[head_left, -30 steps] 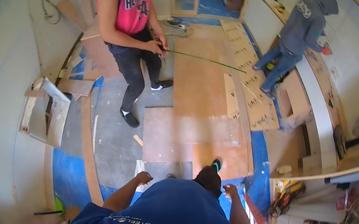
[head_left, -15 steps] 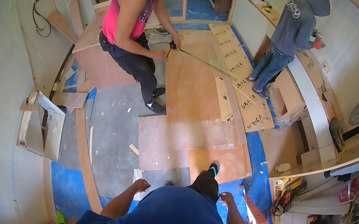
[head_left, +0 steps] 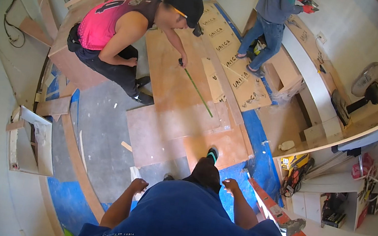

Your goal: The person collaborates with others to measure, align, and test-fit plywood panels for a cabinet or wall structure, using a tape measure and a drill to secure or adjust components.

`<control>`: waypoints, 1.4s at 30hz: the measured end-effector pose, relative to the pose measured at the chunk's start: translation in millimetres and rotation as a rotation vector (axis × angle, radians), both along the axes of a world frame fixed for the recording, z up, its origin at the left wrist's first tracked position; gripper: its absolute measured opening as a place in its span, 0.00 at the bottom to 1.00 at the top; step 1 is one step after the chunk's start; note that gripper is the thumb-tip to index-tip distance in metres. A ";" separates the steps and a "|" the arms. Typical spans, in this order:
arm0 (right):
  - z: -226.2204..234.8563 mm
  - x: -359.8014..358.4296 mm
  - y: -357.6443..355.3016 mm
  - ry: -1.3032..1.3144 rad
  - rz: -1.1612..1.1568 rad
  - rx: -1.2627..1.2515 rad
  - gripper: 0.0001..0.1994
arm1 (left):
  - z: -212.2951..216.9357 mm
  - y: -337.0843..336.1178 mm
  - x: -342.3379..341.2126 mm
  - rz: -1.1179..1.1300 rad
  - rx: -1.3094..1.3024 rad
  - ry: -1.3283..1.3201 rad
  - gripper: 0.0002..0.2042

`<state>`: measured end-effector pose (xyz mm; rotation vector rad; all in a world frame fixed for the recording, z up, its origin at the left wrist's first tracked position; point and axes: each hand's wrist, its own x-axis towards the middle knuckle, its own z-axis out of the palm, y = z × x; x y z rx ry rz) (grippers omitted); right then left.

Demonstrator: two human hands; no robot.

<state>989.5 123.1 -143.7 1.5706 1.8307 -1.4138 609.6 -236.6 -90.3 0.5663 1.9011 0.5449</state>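
My left hand [head_left: 139,185] hangs at my left side, its fingers curled loosely with nothing visible in them. On the other side, my right hand [head_left: 230,185] is likewise curled and bare, close to the top of an orange ladder [head_left: 278,214]. Neither hand touches the wooden sheets. My foot rests on a small brown board [head_left: 229,149] in front of me. Beyond it, a co-worker in a pink and black top [head_left: 109,24] bends over a large plywood sheet [head_left: 171,60]. That person's hand holds a tape measure [head_left: 181,62], its green blade [head_left: 198,91] stretched toward me.
Another person in grey [head_left: 273,7], wearing red gloves, stands by the long counter at right. A fan [head_left: 368,80] sits on that counter. Printed panels [head_left: 233,50] lie beside the plywood. Blue sheeting [head_left: 257,129] covers parts of the floor. A white box frame [head_left: 37,142] stands left.
The co-worker has bent down lower over the plywood, and the tape blade now points toward me instead of rightward. My view has shifted; my hands stay at my sides.
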 end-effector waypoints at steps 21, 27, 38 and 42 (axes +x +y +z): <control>-1.1 -8.2 -4.1 0.036 0.036 0.089 0.16 | 13.3 -15.2 21.6 0.098 0.072 -0.078 0.10; -6.5 -1.4 -5.3 0.052 0.077 0.169 0.15 | 3.7 -8.9 22.1 0.055 0.018 -0.029 0.12; -4.3 17.1 -1.3 0.034 0.022 0.095 0.15 | -22.4 1.2 17.0 -0.048 0.064 -0.011 0.14; -3.8 14.0 1.5 0.003 0.054 0.061 0.14 | -24.6 3.2 13.6 -0.269 0.194 0.227 0.16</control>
